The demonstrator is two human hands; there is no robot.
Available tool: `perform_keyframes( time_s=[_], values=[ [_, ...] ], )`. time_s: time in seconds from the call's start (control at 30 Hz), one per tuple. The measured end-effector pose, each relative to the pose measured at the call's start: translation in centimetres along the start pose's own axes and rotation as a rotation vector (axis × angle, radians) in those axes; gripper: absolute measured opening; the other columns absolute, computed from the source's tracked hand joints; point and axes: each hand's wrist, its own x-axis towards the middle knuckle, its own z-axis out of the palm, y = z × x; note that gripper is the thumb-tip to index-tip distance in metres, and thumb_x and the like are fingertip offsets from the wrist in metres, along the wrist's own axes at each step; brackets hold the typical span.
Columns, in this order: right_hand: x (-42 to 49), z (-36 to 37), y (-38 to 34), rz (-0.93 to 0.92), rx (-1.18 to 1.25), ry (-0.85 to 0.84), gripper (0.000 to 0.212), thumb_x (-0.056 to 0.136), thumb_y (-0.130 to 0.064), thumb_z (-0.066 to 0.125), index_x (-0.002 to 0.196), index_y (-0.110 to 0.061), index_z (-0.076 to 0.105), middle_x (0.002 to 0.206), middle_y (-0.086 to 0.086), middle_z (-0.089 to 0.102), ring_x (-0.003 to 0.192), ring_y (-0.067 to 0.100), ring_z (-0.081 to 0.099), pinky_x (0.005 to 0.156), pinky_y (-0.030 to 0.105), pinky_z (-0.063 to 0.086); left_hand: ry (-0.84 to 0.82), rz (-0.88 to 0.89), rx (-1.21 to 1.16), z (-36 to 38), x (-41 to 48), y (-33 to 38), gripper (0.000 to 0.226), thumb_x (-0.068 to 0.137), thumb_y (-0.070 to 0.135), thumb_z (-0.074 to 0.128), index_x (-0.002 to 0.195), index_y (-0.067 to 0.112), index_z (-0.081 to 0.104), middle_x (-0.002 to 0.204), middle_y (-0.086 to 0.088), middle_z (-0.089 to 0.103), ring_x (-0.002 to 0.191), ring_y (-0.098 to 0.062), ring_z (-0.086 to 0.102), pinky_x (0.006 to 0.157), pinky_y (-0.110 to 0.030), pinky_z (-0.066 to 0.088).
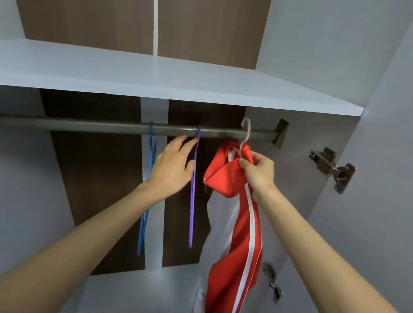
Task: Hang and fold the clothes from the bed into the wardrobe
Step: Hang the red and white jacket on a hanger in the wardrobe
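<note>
One red garment [226, 277], long axis vertical.

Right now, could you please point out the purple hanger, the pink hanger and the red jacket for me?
purple hanger [191, 207], head view, midway down its hanging side.
pink hanger [248, 135], head view, on the curve of its hook.
red jacket [221, 175], head view, on the red collar fold.

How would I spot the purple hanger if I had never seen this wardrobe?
Find the dark rail under the pale shelf. The purple hanger hangs from it, bare, between the blue hanger on its left and the pink hanger bearing a red garment.
</note>
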Motion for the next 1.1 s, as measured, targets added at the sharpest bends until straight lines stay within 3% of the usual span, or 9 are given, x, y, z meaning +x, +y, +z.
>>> perform_keyframes(
  time_s=[0.13,0.27,0.6,0.77,0.9,1.0,1.1],
  values=[
    [3.7,1.5,1.7,0.033,-0.017,-0.019,0.029,0.092,-0.011,0.06,0.121,-0.015,0.066,0.108,0.008,0.069,0.1,0.024,0.065,0.095,0.041,0.052,-0.019,0.048,0.305,1.4,3.5,-1.6,0.063,0.098,0.028,0.047,0.153,0.025,0.015,0.161,-0.002,0.008,0.148,-0.023,0.006,0.12,-0.047,0.011],
    [5.9,2.6,3.2,0.043,-0.02,-0.043,0.027,0.094,-0.011,0.058,0.119,-0.015,0.067,0.108,0.008,0.069,0.103,0.023,0.065,0.095,0.036,0.052,-0.115,0.0,0.46,2.6,4.9,-3.5,0.07,0.099,0.038,0.042,0.153,0.029,-0.002,0.16,0.0,-0.014,0.146,-0.025,-0.015,0.111,-0.055,-0.013],
    [7.6,3.7,5.0,0.059,-0.108,-0.057,0.028,0.094,-0.016,0.057,0.12,-0.02,0.067,0.113,0.005,0.068,0.106,0.022,0.062,0.098,0.037,0.05,-0.093,0.032,0.487,3.9,5.3,-5.6,0.079,0.097,0.036,0.046,0.15,0.031,-0.011,0.152,0.005,-0.032,0.142,-0.024,-0.029,0.107,-0.056,-0.018],
    [6.8,2.4,4.5,0.052,-0.254,-0.037,0.027,0.087,-0.028,0.066,0.113,-0.022,0.065,0.106,0.001,0.068,0.102,0.022,0.063,0.095,0.041,0.05,-0.135,0.024,0.364,2.8,4.8,-4.9,0.072,0.098,0.036,0.044,0.152,0.029,-0.004,0.159,0.004,-0.017,0.144,-0.023,-0.022,0.113,-0.059,-0.012],
    [4.9,1.2,2.8,-0.06,-0.262,0.014,0.023,0.089,-0.028,0.065,0.111,-0.02,0.067,0.098,-0.005,0.066,0.102,0.016,0.063,0.093,0.033,0.05,-0.096,0.05,0.247,1.1,3.0,-3.4,0.066,0.099,0.034,0.043,0.153,0.029,0.007,0.161,0.002,-0.004,0.147,-0.023,-0.014,0.115,-0.057,-0.006],
    [2.1,0.4,1.0,-0.135,-0.234,0.0,0.017,0.091,-0.023,0.063,0.107,-0.02,0.069,0.097,-0.004,0.067,0.098,0.011,0.063,0.083,0.021,0.047,-0.101,0.043,0.14,-0.4,0.9,-2.1,0.06,0.1,0.033,0.041,0.153,0.03,0.012,0.158,0.002,0.02,0.148,-0.021,0.007,0.117,-0.056,0.006],
    [-1.6,-0.2,0.0,-0.183,-0.255,-0.03,0.016,0.09,-0.02,0.061,0.103,-0.023,0.07,0.096,-0.003,0.07,0.095,0.01,0.064,0.084,0.02,0.047,-0.158,0.041,0.052,-2.1,-1.8,-1.0,0.053,0.101,0.033,0.04,0.15,0.027,0.024,0.151,-0.001,0.037,0.139,-0.02,0.033,0.114,-0.047,0.029]
  ],
)
